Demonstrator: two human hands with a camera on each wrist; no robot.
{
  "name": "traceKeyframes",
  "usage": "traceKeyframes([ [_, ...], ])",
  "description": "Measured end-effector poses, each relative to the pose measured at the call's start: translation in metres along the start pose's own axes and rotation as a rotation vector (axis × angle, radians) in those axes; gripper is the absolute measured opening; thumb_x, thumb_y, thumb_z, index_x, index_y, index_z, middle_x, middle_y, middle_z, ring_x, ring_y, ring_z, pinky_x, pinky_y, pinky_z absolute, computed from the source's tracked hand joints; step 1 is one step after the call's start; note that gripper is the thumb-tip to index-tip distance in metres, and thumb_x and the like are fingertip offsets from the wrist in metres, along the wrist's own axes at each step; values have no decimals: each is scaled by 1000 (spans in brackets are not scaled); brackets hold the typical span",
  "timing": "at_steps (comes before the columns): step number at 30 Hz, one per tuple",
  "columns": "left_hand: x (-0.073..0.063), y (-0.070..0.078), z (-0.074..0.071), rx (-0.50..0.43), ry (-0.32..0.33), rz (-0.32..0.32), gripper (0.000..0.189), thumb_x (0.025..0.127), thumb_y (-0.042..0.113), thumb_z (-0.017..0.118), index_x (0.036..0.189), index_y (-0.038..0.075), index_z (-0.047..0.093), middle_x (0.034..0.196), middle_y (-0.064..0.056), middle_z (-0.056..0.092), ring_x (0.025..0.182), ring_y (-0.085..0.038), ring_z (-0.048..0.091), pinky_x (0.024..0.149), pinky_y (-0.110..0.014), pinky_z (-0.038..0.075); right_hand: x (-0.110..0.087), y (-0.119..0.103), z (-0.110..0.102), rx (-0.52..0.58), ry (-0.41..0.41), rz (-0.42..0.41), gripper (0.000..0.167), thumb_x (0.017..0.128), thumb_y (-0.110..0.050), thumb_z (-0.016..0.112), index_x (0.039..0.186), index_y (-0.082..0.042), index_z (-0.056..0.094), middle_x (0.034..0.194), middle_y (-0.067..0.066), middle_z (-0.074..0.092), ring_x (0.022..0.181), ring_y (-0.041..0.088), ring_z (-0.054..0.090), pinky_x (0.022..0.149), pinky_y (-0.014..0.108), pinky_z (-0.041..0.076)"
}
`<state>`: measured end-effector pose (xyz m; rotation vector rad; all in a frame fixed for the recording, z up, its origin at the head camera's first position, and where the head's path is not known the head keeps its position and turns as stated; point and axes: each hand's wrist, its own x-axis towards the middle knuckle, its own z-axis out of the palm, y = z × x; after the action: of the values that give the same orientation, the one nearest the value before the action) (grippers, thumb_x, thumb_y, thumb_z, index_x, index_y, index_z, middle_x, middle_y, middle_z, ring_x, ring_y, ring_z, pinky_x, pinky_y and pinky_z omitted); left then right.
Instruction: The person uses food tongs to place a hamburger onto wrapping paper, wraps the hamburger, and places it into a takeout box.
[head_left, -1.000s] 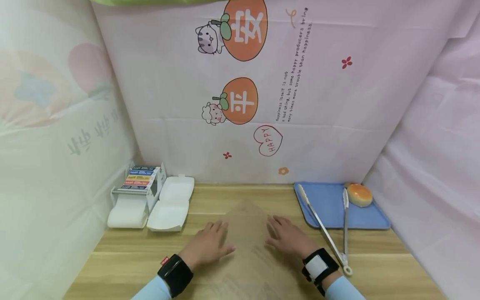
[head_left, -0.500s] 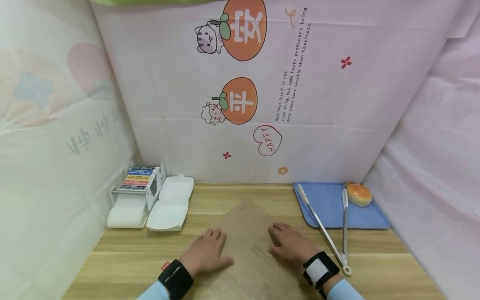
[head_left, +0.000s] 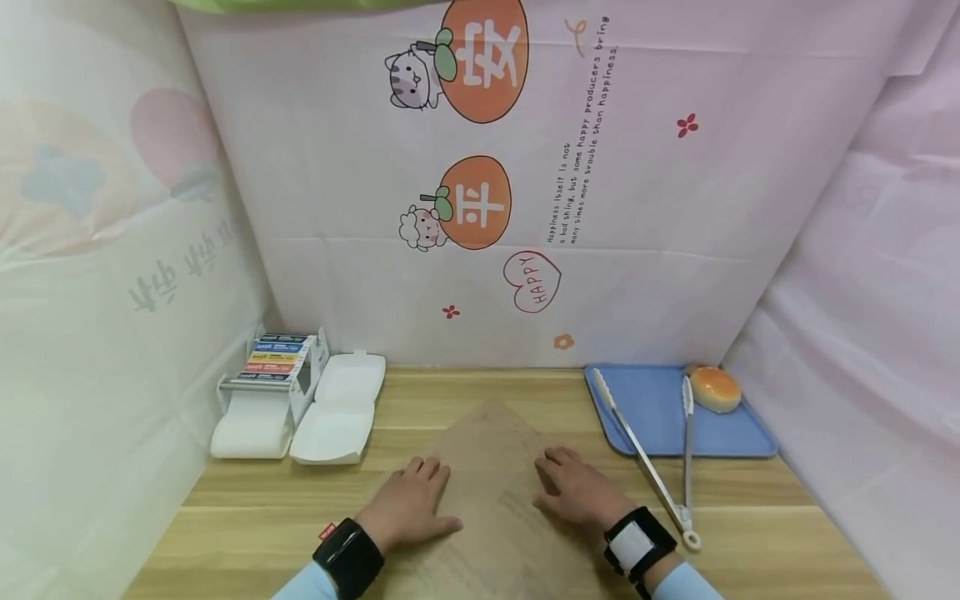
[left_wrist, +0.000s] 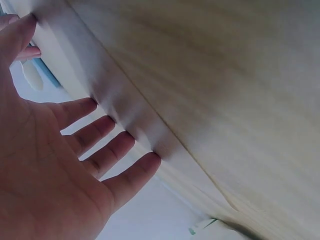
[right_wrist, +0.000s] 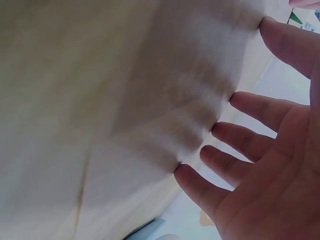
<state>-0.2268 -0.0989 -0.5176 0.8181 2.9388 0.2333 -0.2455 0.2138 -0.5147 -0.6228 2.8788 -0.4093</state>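
A sheet of brown wrapping paper (head_left: 491, 475) with faint print lies on the wooden table, one corner pointing to the back wall. My left hand (head_left: 411, 504) rests its fingertips on the paper's left edge, fingers spread. On the opposite edge, my right hand (head_left: 583, 490) touches the sheet in the same way. In the left wrist view, the fingertips of the left hand (left_wrist: 65, 150) meet the paper (left_wrist: 125, 105). Seen from the right wrist, the right hand (right_wrist: 270, 145) has its thumb and fingertips on the sheet (right_wrist: 170, 115). Neither hand grips anything.
A blue tray (head_left: 652, 408) at the back right bears a bun (head_left: 715, 389). Metal tongs (head_left: 651, 471) lean across its front rim. At the back left stand an open white takeaway box (head_left: 336, 427) and a label dispenser (head_left: 270, 392). Printed cloth (head_left: 337, 167) walls the table (head_left: 765, 533).
Both hands have slid slightly back along the paper's edges toward the person, the left also a little outward. Their fingertips stay on the sheet.
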Motion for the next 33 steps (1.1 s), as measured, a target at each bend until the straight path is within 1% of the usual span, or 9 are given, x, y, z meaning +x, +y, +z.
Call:
traceKeyframes([
  [3,0,-1,-2,-1,3,-2,88,86,68,65,145,3,51,146,-18,50,132,-38,47,99,-58,48,-1,0,1,-4,9,-6,67,96,-45,67,144,-1,53,152,24,44,143,43,38,115,56,35],
  [12,1,-5,-6,-10,-17,12,90,86,68,64,148,5,48,151,-18,47,135,-37,45,103,-57,47,-5,-3,4,-33,25,-5,67,96,-47,66,142,0,54,151,23,45,141,42,41,115,55,36],
  [15,3,-8,-8,-3,-7,24,90,86,67,66,148,4,49,151,-18,47,135,-37,46,103,-57,47,-8,-5,4,-43,36,-10,66,96,-46,66,141,1,55,150,24,47,140,42,43,114,55,37],
  [19,6,-12,-8,-9,-2,31,87,86,64,68,147,4,50,151,-18,47,137,-37,45,104,-57,46,-12,-8,4,-55,33,-4,66,96,-46,66,141,2,56,149,25,47,138,44,44,113,55,39],
  [23,11,-16,-7,-31,-18,31,85,88,60,67,149,4,48,153,-18,45,140,-39,43,108,-59,42,-15,-13,3,-76,20,2,65,96,-45,68,139,2,57,147,25,49,137,45,45,112,56,40],
  [28,18,-18,-8,-49,-36,25,84,89,59,68,150,5,47,155,-18,44,142,-39,41,111,-58,40,-21,-22,2,-90,8,3,59,94,-42,70,136,-1,59,141,24,53,131,44,49,105,56,46],
  [31,22,-19,-10,-48,-43,27,84,89,59,67,150,5,47,155,-19,43,142,-39,40,112,-58,39,-24,-29,1,-99,9,-2,57,93,-41,72,134,-3,60,133,22,57,123,42,53,97,56,51],
  [33,24,-20,-11,-47,-45,26,83,89,59,68,150,5,47,155,-19,43,143,-39,39,112,-57,39,-26,-33,1,-111,16,-8,55,92,-41,73,131,-4,61,125,20,59,115,39,57,89,55,54],
])
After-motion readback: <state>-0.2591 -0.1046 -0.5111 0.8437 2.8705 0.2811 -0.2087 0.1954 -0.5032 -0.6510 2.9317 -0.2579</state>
